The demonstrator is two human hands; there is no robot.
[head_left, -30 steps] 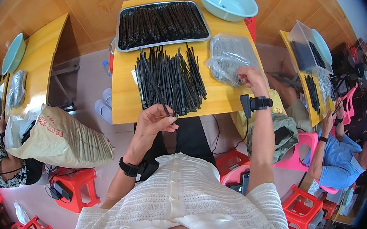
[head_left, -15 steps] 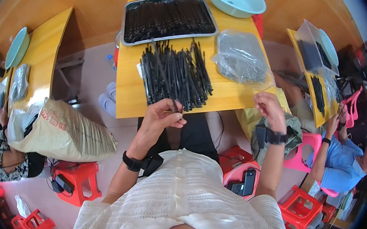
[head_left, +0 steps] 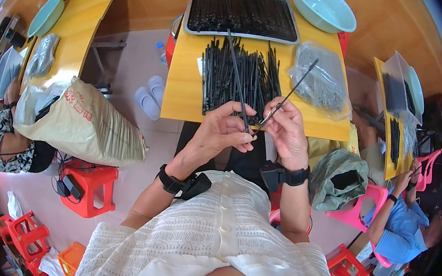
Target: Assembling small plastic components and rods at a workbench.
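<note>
My left hand (head_left: 227, 126) is closed on a long, thin black rod (head_left: 236, 68), which slants up over the pile, pinched near its lower end. Between the fingertips of my right hand (head_left: 288, 132) is another slim dark rod (head_left: 301, 81), tilted up to the right. The lower ends of the two rods come close together; whether they touch I cannot tell. Just beyond my hands a loose pile of black rods (head_left: 214, 82) lies on the yellow table (head_left: 182, 94). Behind it a metal tray (head_left: 298, 36) is filled with rows of similar black pieces.
Right of the pile lies a clear plastic bag (head_left: 322, 78) of thin grey pieces. A light-blue basin (head_left: 325, 10) stands at the far right corner. A woven sack (head_left: 90, 122) is at left, a green bag (head_left: 340, 180) at right. Other people sit at both sides.
My right hand has moved left from beside the plastic bag to meet my left hand, and its rod now shows clearly. The left hand's rod is raised into plain view. The whole view has shifted.
</note>
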